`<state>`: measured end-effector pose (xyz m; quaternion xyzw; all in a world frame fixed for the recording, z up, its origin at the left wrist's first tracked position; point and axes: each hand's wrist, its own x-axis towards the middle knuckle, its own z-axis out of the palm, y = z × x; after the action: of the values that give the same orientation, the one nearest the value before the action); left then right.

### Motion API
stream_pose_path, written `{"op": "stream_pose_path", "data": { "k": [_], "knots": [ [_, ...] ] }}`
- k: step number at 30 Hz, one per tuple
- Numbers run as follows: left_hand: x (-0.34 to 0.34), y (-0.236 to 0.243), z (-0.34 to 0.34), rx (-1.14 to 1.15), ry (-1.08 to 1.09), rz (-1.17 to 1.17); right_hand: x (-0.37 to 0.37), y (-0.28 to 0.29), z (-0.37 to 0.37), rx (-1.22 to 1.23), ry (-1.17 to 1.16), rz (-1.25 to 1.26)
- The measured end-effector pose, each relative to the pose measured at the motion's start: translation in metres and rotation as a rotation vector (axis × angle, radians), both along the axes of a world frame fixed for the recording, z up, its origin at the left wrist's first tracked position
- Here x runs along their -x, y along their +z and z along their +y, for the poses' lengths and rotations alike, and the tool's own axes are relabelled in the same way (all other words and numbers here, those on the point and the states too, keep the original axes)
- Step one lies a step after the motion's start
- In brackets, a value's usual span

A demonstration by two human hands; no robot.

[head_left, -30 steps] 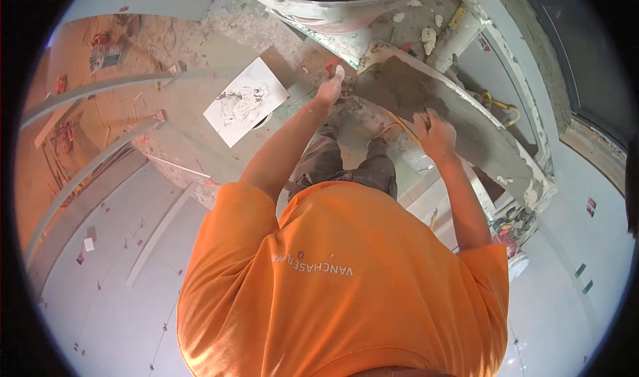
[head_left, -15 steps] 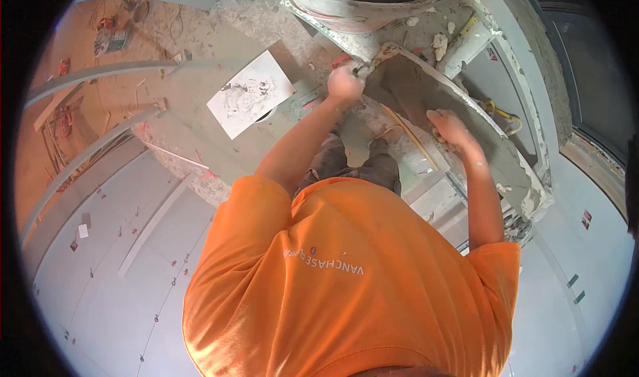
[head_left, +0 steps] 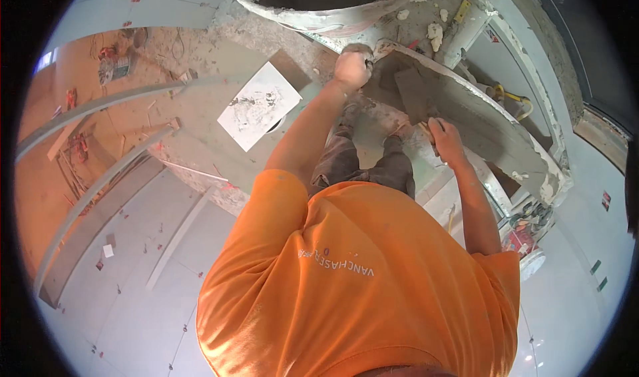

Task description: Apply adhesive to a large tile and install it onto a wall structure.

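Observation:
At the left end of a long panel spread with wet grey mortar, my left hand is closed in a fist around a small dark part; the rest of what it grips is hidden. Lower down, along the panel's near edge, my right hand is wrapped round a handle. A flat grey blade, like a trowel, reaches from that hand onto the mortar. The panel's edges are crusted with whitish dried mortar. Behind it stands a large round tub with a caked rim and a dark inside.
To the left lies a white board smeared with dark mortar. Long metal strips and scattered tools are farther left. A yellow strap or hose lies right of the panel. Light tiles with clips cover the floor behind me.
My right hand has moved slightly down and left, its blade turning more upright over the mortar. My left hand has shifted slightly right. The whole view has shifted a little too.

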<state>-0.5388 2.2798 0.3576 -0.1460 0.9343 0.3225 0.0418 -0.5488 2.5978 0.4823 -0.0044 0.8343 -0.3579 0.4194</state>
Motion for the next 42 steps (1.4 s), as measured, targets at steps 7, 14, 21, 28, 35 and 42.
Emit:
{"op": "stream_pose_path", "data": {
  "k": [7,14,21,28,35,42],
  "knots": [
    [-0.094,-0.024,-0.051,0.159,-0.187,-0.486,0.022,-0.008,-0.054,0.183,-0.24,-0.147],
    [-0.203,-0.04,-0.037,-0.188,-0.019,-0.452,-0.008,-0.059,-0.127,0.163,-0.043,-0.147],
    [-0.207,-0.036,-0.017,-0.57,0.174,-0.692,-0.036,-0.089,-0.158,0.455,-0.206,-0.502],
    [-0.13,-0.024,0.003,-1.016,0.603,-0.512,-0.043,-0.059,-0.086,0.271,0.04,0.27],
    [-0.056,-0.023,0.014,-1.078,0.706,-0.432,-0.055,-0.03,0.051,-0.436,-0.017,0.577],
    [-0.034,-0.049,0.014,-0.997,0.711,-0.445,-0.042,-0.024,0.214,-0.783,-0.2,0.661]
  ]
}}
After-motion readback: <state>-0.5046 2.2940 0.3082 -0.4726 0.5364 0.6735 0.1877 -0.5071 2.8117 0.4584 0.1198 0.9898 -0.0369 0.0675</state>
